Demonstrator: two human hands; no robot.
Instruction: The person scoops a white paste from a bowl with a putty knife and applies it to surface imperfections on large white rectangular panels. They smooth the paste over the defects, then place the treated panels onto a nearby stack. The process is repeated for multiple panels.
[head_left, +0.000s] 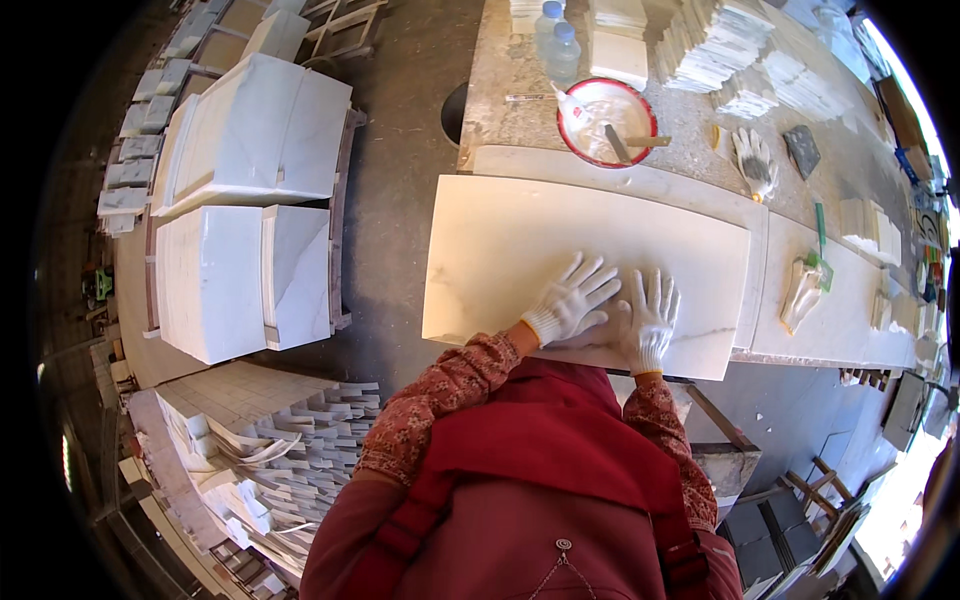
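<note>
A large white marble-look slab (520, 225) with grey veining lies flat on the workbench in front of me, its left end reaching past the bench edge. My left hand (575, 300), in a white knit glove, rests on the slab near its front edge with fingers stretched out. Just to its right, my right hand (650, 318), gloved the same way, presses flat on the slab, fingers pointing away from me. Neither hand grips anything. Beyond the slab stands a red-rimmed bowl (650, 100) of whitish paste, with a flat-bladed scraper (618, 143) across its rim.
Two plastic bottles (563, 55) and stacked white tiles (705, 45) stand farther back. To the right lie a loose glove (755, 160), a dark flat piece (802, 150) and a green-handled tool (820, 260). Stacked slabs (250, 130) fill a pallet at left; cut strips (310, 440) lie below.
</note>
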